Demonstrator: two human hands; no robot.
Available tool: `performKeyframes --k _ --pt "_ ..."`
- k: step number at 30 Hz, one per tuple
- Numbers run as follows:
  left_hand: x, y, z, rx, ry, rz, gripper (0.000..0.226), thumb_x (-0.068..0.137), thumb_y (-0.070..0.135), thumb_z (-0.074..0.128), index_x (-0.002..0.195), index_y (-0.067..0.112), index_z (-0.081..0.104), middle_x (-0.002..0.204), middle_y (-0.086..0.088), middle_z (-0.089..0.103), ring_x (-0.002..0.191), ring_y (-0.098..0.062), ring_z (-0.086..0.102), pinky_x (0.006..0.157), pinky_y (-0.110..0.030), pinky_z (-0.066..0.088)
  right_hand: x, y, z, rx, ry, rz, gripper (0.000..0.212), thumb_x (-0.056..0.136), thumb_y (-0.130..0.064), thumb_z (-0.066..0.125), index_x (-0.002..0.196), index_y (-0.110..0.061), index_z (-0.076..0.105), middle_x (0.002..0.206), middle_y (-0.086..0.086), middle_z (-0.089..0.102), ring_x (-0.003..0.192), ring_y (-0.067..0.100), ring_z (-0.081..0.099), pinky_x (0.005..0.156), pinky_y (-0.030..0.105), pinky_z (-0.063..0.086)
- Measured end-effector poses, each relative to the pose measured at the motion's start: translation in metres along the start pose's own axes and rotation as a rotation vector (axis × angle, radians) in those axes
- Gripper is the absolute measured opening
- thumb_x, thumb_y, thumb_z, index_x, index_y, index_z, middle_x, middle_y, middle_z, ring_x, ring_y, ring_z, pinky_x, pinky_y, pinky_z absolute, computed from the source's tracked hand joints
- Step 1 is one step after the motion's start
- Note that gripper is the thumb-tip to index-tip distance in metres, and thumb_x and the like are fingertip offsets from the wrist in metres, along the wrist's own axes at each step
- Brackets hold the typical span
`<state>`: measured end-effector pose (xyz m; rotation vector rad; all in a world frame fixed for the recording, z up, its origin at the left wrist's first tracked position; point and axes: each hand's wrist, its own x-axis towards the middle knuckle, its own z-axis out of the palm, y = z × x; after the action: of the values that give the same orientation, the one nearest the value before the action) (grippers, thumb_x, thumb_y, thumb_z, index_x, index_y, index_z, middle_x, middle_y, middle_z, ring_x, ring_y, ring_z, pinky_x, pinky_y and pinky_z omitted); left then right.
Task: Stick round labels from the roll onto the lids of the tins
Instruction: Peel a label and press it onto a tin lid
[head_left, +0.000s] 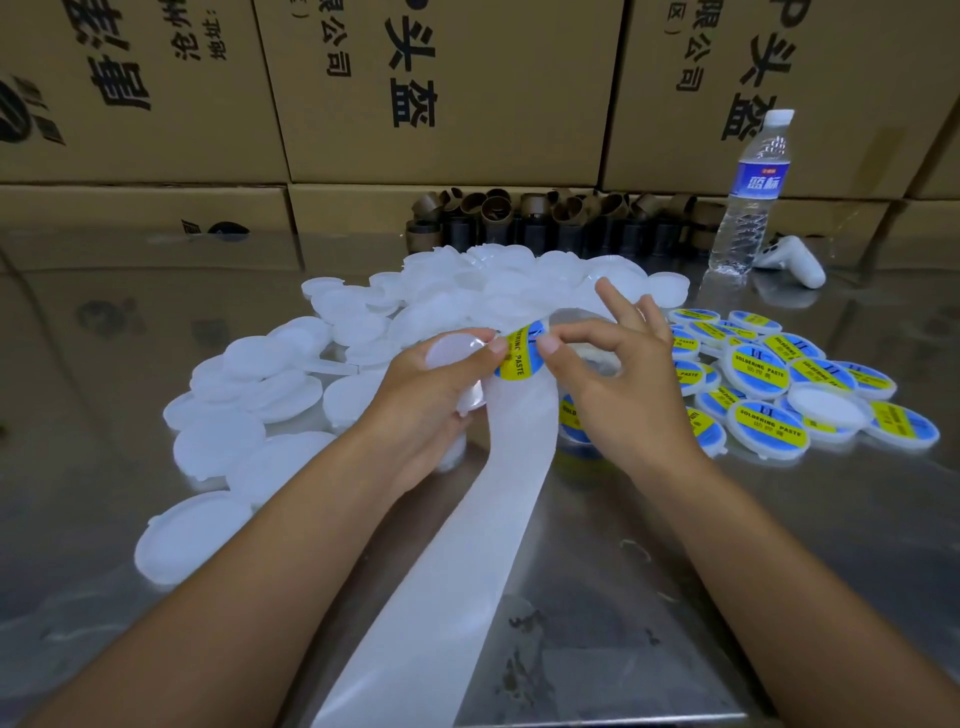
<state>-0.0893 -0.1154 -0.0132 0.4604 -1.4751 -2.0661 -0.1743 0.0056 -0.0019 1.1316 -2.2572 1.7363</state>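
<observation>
On the right hand (613, 384), thumb and forefinger pinch the right edge of a round blue-and-yellow sticker label (521, 356), and the other fingers are spread and lifted. The left hand (426, 395) curls round a small round translucent white plastic lid (451, 352), its thumb tip touching the label's left edge. The label sits at the top of a long white backing strip (467, 519) that runs down toward the viewer across the shiny steel table (727, 545). Beneath the right palm lies what may be the label roll (574, 415), mostly hidden. A heap of plain white lids (260, 374) spreads to the left, and labelled lids (769, 374) lie to the right. Behind stand a clear plastic water bottle (748, 208) and brown cardboard boxes (441, 104).
</observation>
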Motion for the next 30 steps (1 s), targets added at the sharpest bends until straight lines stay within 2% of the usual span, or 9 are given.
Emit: performKeyframes --k 2,5,9,12,15,19,23,28,30 --pt "0.001 0.001 -0.001 -0.066 0.015 0.008 0.02 0.076 0.006 0.071 0.094 0.014 0.066 0.082 -0.005 0.074 0.071 -0.016 0.07 0.07 -0.026 0.057 -0.001 -0.001 0.0 -0.01 0.005 -0.012 0.02 0.083 -0.031 0.069 0.071 -0.046 0.062 0.149 -0.013 0.034 0.142 -0.001 0.002 0.114 0.029 0.009" --pt "0.002 0.002 -0.001 -0.108 0.039 0.037 0.032 0.061 0.004 0.074 0.089 0.018 0.069 0.086 -0.011 0.073 0.073 -0.024 0.069 0.076 -0.035 0.059 -0.001 0.003 0.002 -0.109 0.085 -0.061 0.015 0.08 -0.025 0.072 0.078 -0.036 0.061 0.14 -0.01 0.042 0.138 0.003 0.013 0.111 0.024 0.016" --pt "0.002 0.001 -0.001 -0.045 0.061 0.113 0.031 0.072 -0.006 0.072 0.075 0.024 0.076 0.089 -0.009 0.07 0.077 -0.027 0.068 0.081 -0.038 0.059 -0.003 0.007 0.005 -0.2 0.188 -0.18 0.029 0.077 -0.018 0.073 0.103 -0.019 0.06 0.113 -0.007 0.046 0.118 0.015 0.035 0.099 0.028 0.03" --pt "0.002 -0.001 -0.001 0.0 0.037 0.154 0.036 0.074 -0.008 0.071 0.075 0.028 0.077 0.093 -0.006 0.07 0.08 -0.025 0.068 0.077 -0.034 0.059 -0.004 0.007 0.005 -0.263 0.234 -0.288 0.034 0.077 -0.019 0.071 0.11 -0.016 0.064 0.113 0.0 0.05 0.115 0.022 0.041 0.096 0.032 0.033" --pt "-0.001 0.0 0.0 0.07 0.027 0.165 0.036 0.075 -0.005 0.072 0.077 0.03 0.077 0.095 -0.005 0.069 0.086 -0.025 0.067 0.082 -0.037 0.057 -0.003 0.009 0.006 -0.33 0.223 -0.358 0.028 0.079 -0.024 0.07 0.106 -0.019 0.07 0.11 0.003 0.055 0.111 0.024 0.042 0.092 0.031 0.032" --pt "-0.002 0.001 0.001 0.1 0.012 0.16 0.032 0.076 -0.003 0.072 0.075 0.029 0.076 0.094 -0.006 0.068 0.083 -0.024 0.067 0.069 -0.031 0.058 -0.003 0.013 0.007 -0.403 0.184 -0.392 0.026 0.081 -0.022 0.071 0.107 -0.019 0.071 0.106 0.003 0.058 0.109 0.025 0.043 0.087 0.027 0.028" --pt "-0.004 0.003 0.003 0.047 -0.022 0.142 0.032 0.076 -0.008 0.069 0.073 0.023 0.074 0.081 -0.004 0.07 0.067 -0.017 0.069 0.057 -0.024 0.055 -0.003 0.013 0.006 -0.438 0.166 -0.411 0.025 0.083 -0.021 0.071 0.107 -0.022 0.071 0.104 0.002 0.058 0.107 0.025 0.044 0.083 0.024 0.024" --pt "-0.004 0.002 0.001 0.042 -0.062 0.129 0.03 0.076 -0.006 0.069 0.072 0.023 0.074 0.082 -0.006 0.07 0.07 -0.021 0.068 0.061 -0.027 0.057 -0.003 0.012 0.006 -0.381 0.126 -0.399 0.02 0.084 -0.017 0.07 0.103 -0.022 0.071 0.1 0.001 0.057 0.103 0.024 0.045 0.084 0.028 0.029" --pt "-0.004 0.003 0.002 0.041 -0.074 0.118 0.023 0.071 0.001 0.074 0.072 0.025 0.075 0.085 -0.008 0.069 0.072 -0.023 0.068 0.063 -0.028 0.057 -0.004 0.011 0.005 -0.362 0.123 -0.389 0.019 0.083 -0.017 0.07 0.102 -0.022 0.07 0.1 0.001 0.056 0.102 0.02 0.044 0.084 0.03 0.029"
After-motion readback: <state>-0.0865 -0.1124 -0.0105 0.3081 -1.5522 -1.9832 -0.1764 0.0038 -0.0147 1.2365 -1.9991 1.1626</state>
